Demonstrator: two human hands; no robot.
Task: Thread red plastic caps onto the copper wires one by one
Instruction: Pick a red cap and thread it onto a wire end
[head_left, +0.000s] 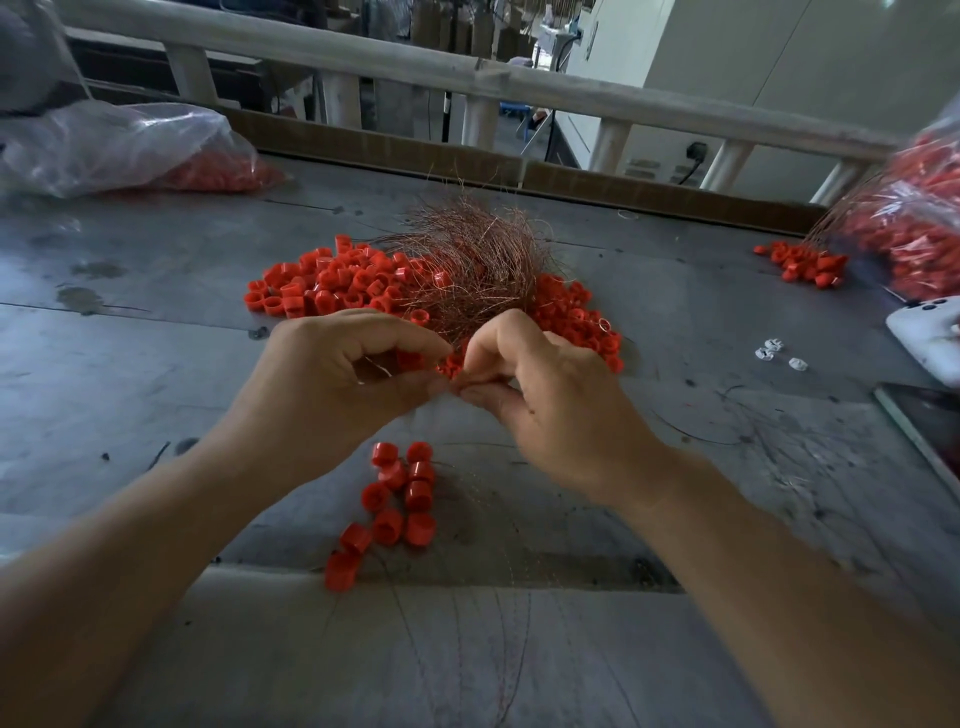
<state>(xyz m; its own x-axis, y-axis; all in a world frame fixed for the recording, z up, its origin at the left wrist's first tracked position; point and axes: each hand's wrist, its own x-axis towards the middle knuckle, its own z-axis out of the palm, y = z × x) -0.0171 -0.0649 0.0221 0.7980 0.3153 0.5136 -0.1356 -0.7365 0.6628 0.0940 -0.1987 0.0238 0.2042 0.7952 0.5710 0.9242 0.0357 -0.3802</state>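
Nearest the person, thin loose wires (498, 639) lie across the grey desk (156, 395), and just beyond them a short double row of strung caps (402, 501) rests on its surface, trailing toward the left. Above these the two hands meet fingertip to fingertip. The left hand (332, 379) has its fingers curled and its grip narrowed to a pinch of thumb and forefinger, with a fine strand (378, 370) showing inside the curl. The right hand (550, 400) is likewise curled, its thumb and forefinger closed to a tight pinch against a red cap (450, 367) that sits between the fingertips of both hands; which fingers carry its weight is hard to tell. Just behind the hands a broad pile (322, 286) of loose red caps spreads over the desk, and a bushy bundle of copper wires (472, 260) lies on its middle. To the right are small white bits (776, 354), a dark flat slab (930, 431) at the edge, and a smaller heap (802, 265) of caps. Farther back, a clear bag (119, 145) with red caps lies at the left and a fuller bag (919, 223) at the right. A cardboard strip (395, 150) edges the desk, with a pale railing (467, 78) behind.
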